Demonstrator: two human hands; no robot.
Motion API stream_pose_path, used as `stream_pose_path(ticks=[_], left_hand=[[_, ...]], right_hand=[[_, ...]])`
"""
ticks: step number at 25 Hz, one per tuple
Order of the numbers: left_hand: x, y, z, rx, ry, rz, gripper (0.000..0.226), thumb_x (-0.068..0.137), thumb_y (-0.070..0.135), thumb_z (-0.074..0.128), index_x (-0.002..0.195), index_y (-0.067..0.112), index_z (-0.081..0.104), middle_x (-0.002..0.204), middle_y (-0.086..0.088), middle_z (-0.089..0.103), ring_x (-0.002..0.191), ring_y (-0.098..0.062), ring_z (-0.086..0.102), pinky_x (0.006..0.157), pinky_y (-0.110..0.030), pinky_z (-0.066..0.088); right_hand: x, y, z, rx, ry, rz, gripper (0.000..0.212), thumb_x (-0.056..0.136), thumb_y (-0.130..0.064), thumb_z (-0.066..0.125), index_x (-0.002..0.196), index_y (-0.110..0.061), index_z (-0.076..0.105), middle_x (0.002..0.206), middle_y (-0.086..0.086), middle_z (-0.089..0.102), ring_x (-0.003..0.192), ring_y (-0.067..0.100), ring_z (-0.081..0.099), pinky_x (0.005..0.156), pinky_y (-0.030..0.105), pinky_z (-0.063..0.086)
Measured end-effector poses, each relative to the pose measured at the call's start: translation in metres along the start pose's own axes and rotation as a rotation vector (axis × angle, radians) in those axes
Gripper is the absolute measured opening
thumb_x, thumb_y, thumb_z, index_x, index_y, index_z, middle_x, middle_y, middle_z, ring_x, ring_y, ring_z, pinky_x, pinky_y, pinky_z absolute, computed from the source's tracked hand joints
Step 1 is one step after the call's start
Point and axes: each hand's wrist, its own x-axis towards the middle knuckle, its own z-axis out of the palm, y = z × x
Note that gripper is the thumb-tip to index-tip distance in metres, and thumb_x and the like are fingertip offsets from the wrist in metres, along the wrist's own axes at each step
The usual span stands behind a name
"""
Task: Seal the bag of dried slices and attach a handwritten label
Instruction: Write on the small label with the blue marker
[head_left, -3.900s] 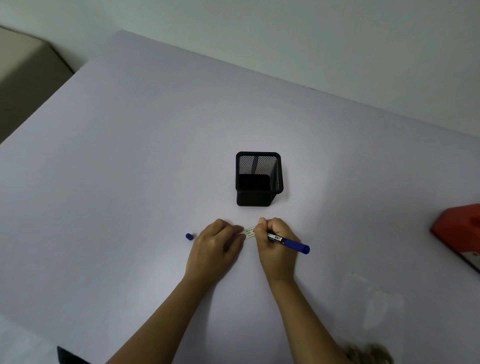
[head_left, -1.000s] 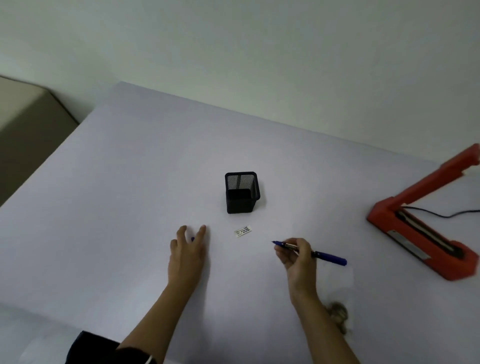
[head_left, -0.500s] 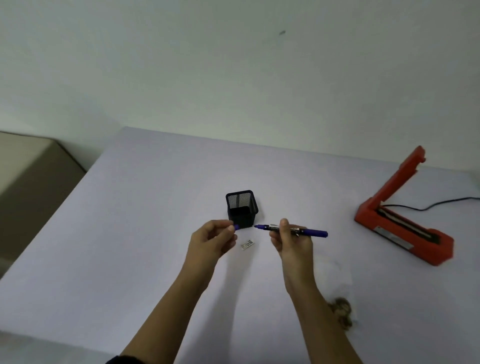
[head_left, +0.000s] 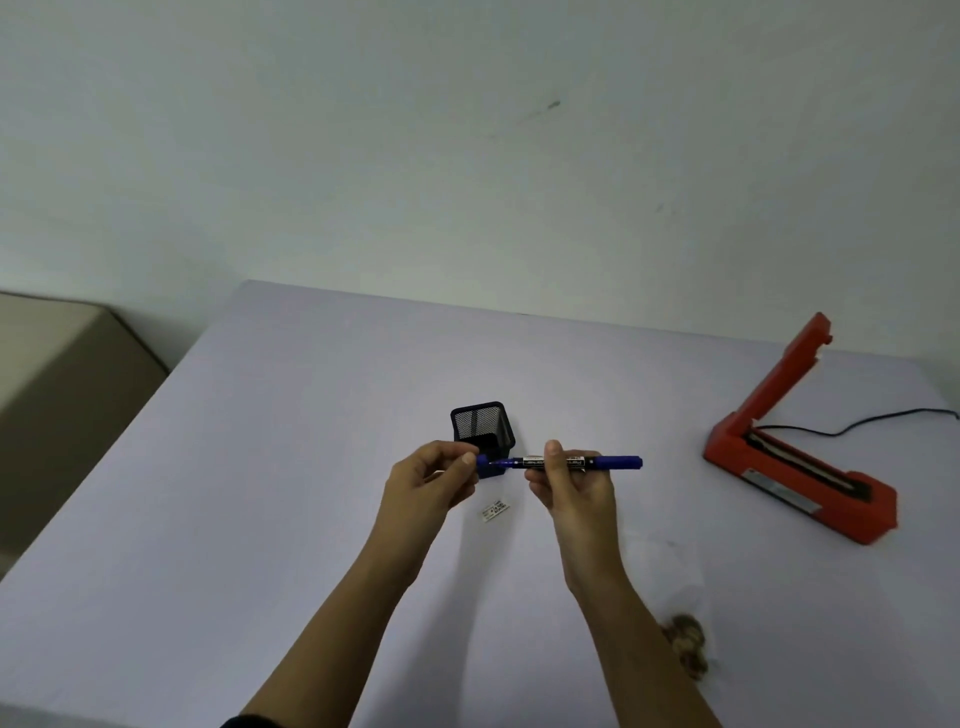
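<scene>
Item 1, the governing relation. The pen (head_left: 613, 461) is gripped about mid-barrel in the curled fingers of the right hand (head_left: 571, 493), with the thumb laid across its front. Its long axis is level and runs across the view, writing end toward the left hand (head_left: 431, 483), rear end projecting to the outer side of the right hand. The cap (head_left: 485, 464) is pinched between thumb and forefinger of the left hand and is met end-on by the pen's tip. Whether it is fully seated cannot be told.

Item 2, task items. The label (head_left: 493, 511) is found flat on the table, below the gap between the two hands, touched by neither. The bag (head_left: 670, 571), clear and faint, is seen near the right forearm, on its outer side, with the dried slices (head_left: 687, 644) at its near end. The right hand is judged nearer to the bag.

Item 3, surroundings. A mesh pen holder (head_left: 480, 421) stands just beyond the left hand's fingertips. A red heat sealer (head_left: 800, 473), arm raised, is set well out beyond the right hand. The table (head_left: 311, 415) is pale lilac and backed by a plain wall.
</scene>
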Motion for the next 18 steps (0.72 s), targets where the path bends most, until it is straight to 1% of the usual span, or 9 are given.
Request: stream_pose_path(ticks=[3, 7, 9, 12, 14, 18], left_hand=[[0.007, 0.004, -0.001, 0.017, -0.005, 0.013, 0.011, 0.090, 0.010, 0.059, 0.094, 0.008, 0.069, 0.079, -0.002, 0.067, 0.075, -0.013, 0.065, 0.072, -0.018, 0.055], [0.012, 0.009, 0.001, 0.064, -0.066, 0.020, 0.010, 0.089, 0.011, 0.061, 0.093, 0.011, 0.070, 0.081, -0.006, 0.069, 0.071, -0.008, 0.066, 0.074, -0.021, 0.055], [0.013, 0.010, 0.000, 0.045, -0.058, 0.029, 0.009, 0.088, 0.010, 0.061, 0.093, 0.012, 0.069, 0.080, -0.004, 0.069, 0.072, -0.009, 0.066, 0.074, -0.022, 0.055], [0.013, 0.010, -0.002, 0.028, -0.050, 0.026, 0.009, 0.088, 0.011, 0.062, 0.092, 0.008, 0.069, 0.076, -0.005, 0.068, 0.069, -0.009, 0.065, 0.071, -0.020, 0.055], [0.012, 0.010, -0.002, 0.028, -0.059, 0.013, 0.010, 0.088, 0.012, 0.061, 0.092, 0.006, 0.069, 0.073, -0.005, 0.068, 0.065, -0.007, 0.064, 0.068, -0.018, 0.054], [0.011, 0.009, -0.003, 0.019, -0.070, -0.019, 0.012, 0.089, 0.011, 0.060, 0.087, 0.004, 0.069, 0.067, -0.005, 0.065, 0.057, -0.006, 0.059, 0.060, -0.016, 0.052]], right_hand=[[0.009, -0.005, 0.001, -0.003, -0.014, 0.002, 0.014, 0.090, -0.024, 0.057, 0.084, -0.011, 0.055, 0.070, -0.002, 0.067, 0.067, 0.008, 0.068, 0.065, 0.016, 0.055], [0.012, -0.009, 0.007, -0.008, -0.076, -0.003, 0.015, 0.090, -0.024, 0.057, 0.085, -0.010, 0.055, 0.073, -0.001, 0.067, 0.069, 0.008, 0.068, 0.065, 0.016, 0.055], [0.012, -0.008, 0.009, 0.001, -0.087, 0.008, 0.014, 0.090, -0.023, 0.057, 0.085, -0.010, 0.056, 0.073, -0.001, 0.067, 0.069, 0.009, 0.068, 0.065, 0.017, 0.055], [0.013, -0.006, 0.009, 0.026, -0.083, 0.014, 0.013, 0.090, -0.021, 0.057, 0.084, -0.009, 0.059, 0.073, 0.000, 0.067, 0.068, 0.009, 0.068, 0.065, 0.017, 0.054], [0.013, -0.006, 0.008, 0.058, -0.098, 0.027, 0.011, 0.089, -0.016, 0.059, 0.081, -0.009, 0.060, 0.070, 0.000, 0.065, 0.065, 0.007, 0.067, 0.064, 0.016, 0.054], [0.012, -0.005, 0.008, 0.071, -0.159, 0.030, 0.011, 0.088, -0.006, 0.058, 0.077, -0.006, 0.058, 0.068, 0.003, 0.061, 0.061, 0.006, 0.065, 0.063, 0.016, 0.054]])
